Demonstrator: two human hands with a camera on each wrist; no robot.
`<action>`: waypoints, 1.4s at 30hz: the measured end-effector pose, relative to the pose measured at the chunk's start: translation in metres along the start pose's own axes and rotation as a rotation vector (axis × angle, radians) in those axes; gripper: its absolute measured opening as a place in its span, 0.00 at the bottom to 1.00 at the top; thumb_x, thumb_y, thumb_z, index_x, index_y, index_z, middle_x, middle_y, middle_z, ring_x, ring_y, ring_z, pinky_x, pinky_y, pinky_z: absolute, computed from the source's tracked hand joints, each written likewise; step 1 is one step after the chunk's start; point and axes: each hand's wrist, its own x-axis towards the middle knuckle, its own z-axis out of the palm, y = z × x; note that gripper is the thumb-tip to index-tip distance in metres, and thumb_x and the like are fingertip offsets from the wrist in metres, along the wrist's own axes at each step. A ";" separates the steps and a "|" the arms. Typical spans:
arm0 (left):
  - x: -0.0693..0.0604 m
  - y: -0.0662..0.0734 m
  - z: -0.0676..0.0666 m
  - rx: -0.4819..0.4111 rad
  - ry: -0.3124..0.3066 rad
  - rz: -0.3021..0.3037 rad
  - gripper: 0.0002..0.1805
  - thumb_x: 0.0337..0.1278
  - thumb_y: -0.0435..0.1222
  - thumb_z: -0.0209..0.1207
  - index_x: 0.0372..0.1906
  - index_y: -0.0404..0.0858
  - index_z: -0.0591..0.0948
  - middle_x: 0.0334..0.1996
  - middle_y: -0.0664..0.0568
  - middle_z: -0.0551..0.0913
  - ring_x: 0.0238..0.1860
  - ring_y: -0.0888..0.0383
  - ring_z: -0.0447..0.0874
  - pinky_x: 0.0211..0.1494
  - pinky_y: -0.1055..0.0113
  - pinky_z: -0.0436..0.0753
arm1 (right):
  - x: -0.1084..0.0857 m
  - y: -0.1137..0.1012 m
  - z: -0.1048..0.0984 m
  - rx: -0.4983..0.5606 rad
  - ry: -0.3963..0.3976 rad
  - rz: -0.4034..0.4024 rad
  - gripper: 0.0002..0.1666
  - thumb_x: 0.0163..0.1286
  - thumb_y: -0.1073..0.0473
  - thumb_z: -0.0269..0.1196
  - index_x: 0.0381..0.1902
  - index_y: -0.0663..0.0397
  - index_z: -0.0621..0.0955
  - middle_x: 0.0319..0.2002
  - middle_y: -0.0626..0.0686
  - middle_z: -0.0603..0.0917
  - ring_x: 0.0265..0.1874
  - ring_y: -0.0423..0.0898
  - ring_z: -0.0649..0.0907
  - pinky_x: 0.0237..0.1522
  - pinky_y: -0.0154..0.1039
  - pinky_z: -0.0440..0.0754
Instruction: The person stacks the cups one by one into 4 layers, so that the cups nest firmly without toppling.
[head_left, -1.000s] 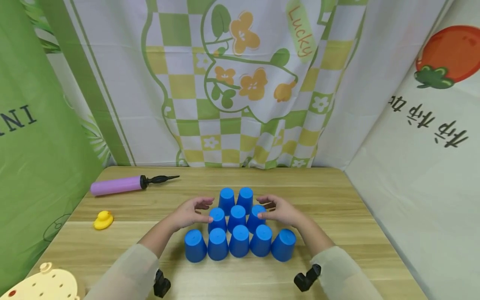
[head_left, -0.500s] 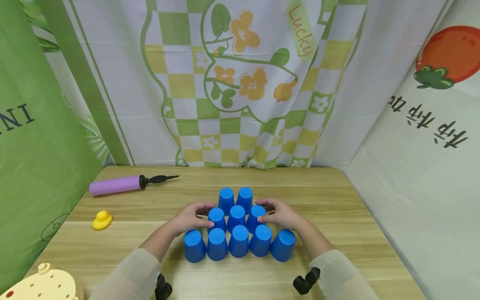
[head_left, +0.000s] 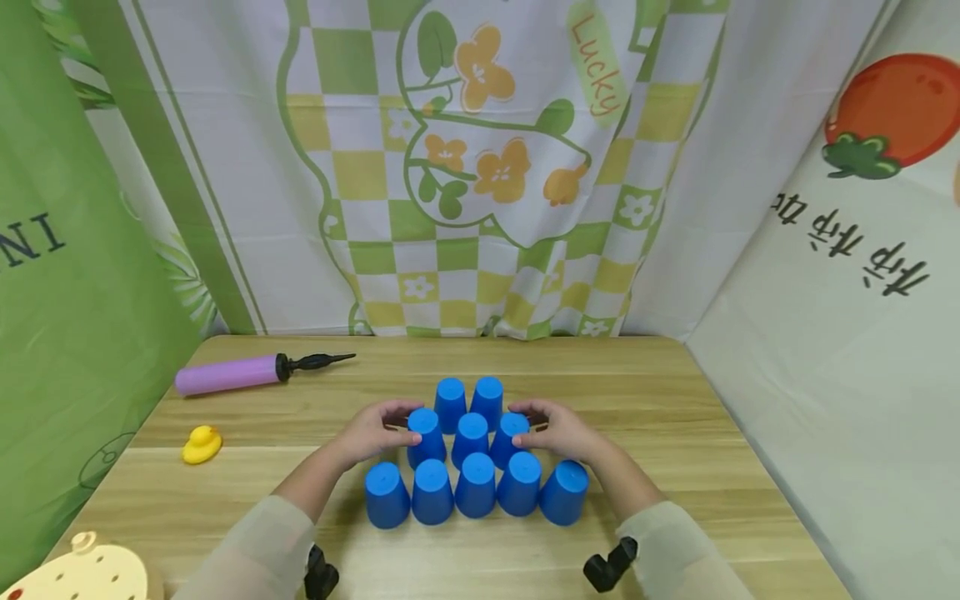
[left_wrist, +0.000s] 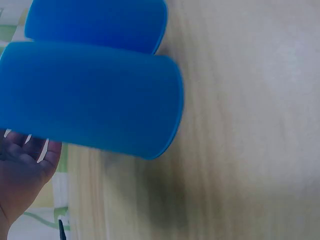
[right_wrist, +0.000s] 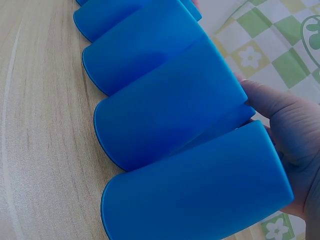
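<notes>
Blue cups stand upside down in three rows, two in the back row (head_left: 451,408). My left hand (head_left: 372,433) grips the left cup (head_left: 426,446) of the middle row, thumb in front and fingers behind. My right hand (head_left: 558,429) holds the right cup (head_left: 507,448) of that row, its thumb across the front. Between them stands the middle cup (head_left: 471,437). In the left wrist view, a front-row cup (left_wrist: 90,95) partly hides the left hand (left_wrist: 22,172). Front-row cups (right_wrist: 195,190) cover the right hand's (right_wrist: 297,135) fingertips in the right wrist view.
Several cups form the front row (head_left: 476,487), nearest me. On the left of the wooden table (head_left: 637,367) lie a purple hand pump (head_left: 232,375) and a yellow rubber duck (head_left: 202,445). A cream holed object (head_left: 93,575) sits at the lower left corner.
My left hand has closed in on the middle row's left cup, which has shifted slightly left and away from its neighbour. The right hand and its cup have barely moved.
</notes>
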 end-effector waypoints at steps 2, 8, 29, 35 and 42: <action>0.001 -0.001 -0.004 -0.006 0.030 -0.002 0.31 0.58 0.43 0.67 0.65 0.37 0.74 0.60 0.41 0.79 0.59 0.44 0.77 0.59 0.50 0.81 | 0.000 0.000 0.001 0.000 0.003 0.005 0.33 0.63 0.50 0.70 0.64 0.51 0.76 0.57 0.54 0.81 0.57 0.53 0.78 0.60 0.54 0.78; 0.010 -0.006 -0.014 -0.034 0.116 -0.039 0.31 0.57 0.41 0.67 0.66 0.37 0.74 0.60 0.40 0.78 0.60 0.43 0.77 0.58 0.53 0.82 | 0.001 -0.002 0.002 -0.011 0.011 0.014 0.32 0.62 0.50 0.70 0.63 0.50 0.77 0.56 0.52 0.81 0.56 0.52 0.79 0.60 0.54 0.78; 0.027 -0.007 -0.009 -0.060 0.242 -0.090 0.33 0.62 0.39 0.63 0.69 0.34 0.68 0.66 0.36 0.73 0.64 0.38 0.73 0.65 0.48 0.77 | 0.000 0.002 0.001 -0.007 0.006 -0.028 0.32 0.64 0.51 0.69 0.64 0.54 0.75 0.57 0.54 0.81 0.57 0.54 0.78 0.61 0.56 0.77; 0.028 -0.007 -0.008 -0.055 0.235 -0.091 0.33 0.63 0.40 0.63 0.70 0.35 0.68 0.66 0.37 0.72 0.65 0.39 0.73 0.66 0.47 0.76 | 0.000 0.001 0.002 -0.004 0.015 -0.015 0.32 0.63 0.51 0.69 0.63 0.54 0.76 0.57 0.53 0.81 0.57 0.53 0.78 0.61 0.56 0.77; 0.024 -0.008 -0.010 -0.044 0.216 -0.089 0.35 0.62 0.42 0.63 0.72 0.36 0.65 0.68 0.35 0.70 0.67 0.37 0.69 0.67 0.45 0.74 | 0.001 0.003 0.003 0.002 0.037 0.005 0.32 0.62 0.51 0.70 0.63 0.51 0.77 0.57 0.53 0.81 0.57 0.53 0.79 0.60 0.56 0.77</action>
